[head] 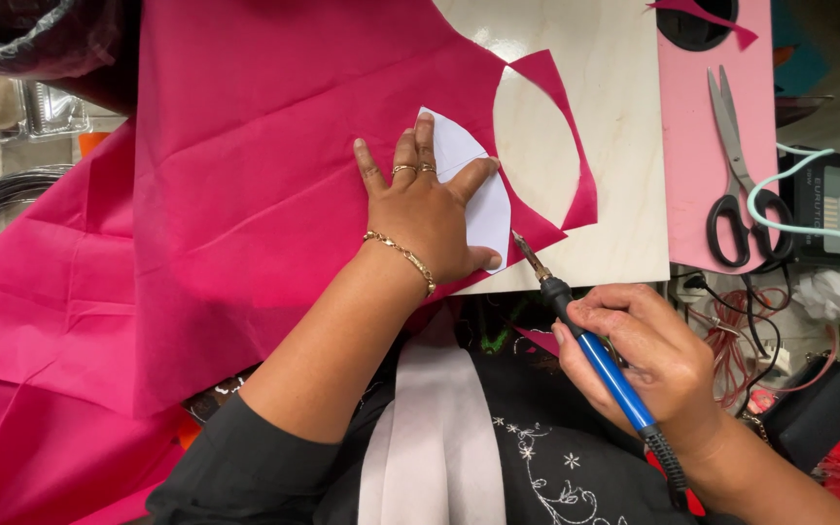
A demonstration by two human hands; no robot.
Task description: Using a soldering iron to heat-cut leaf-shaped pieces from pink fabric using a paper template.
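While the pink fabric [245, 194] lies spread over most of the pale wooden surface [595, 126], creased and hanging off the near edge, its right part already shows an oval cut-out; left hand [427, 214] is released, flat, fingers spread, pressing a white paper template [483, 199] onto the cloth just left of that hole; right hand [648, 355] is clenched round the blue handle of a hot cutting tool [576, 321], tip at the template's lower right edge; judgement: keep the palm's weight firm so the paper cannot creep, keep the thumb clear of the tip; scissors [741, 175] rest on a pink sheet [697, 165] to the right, untouched.
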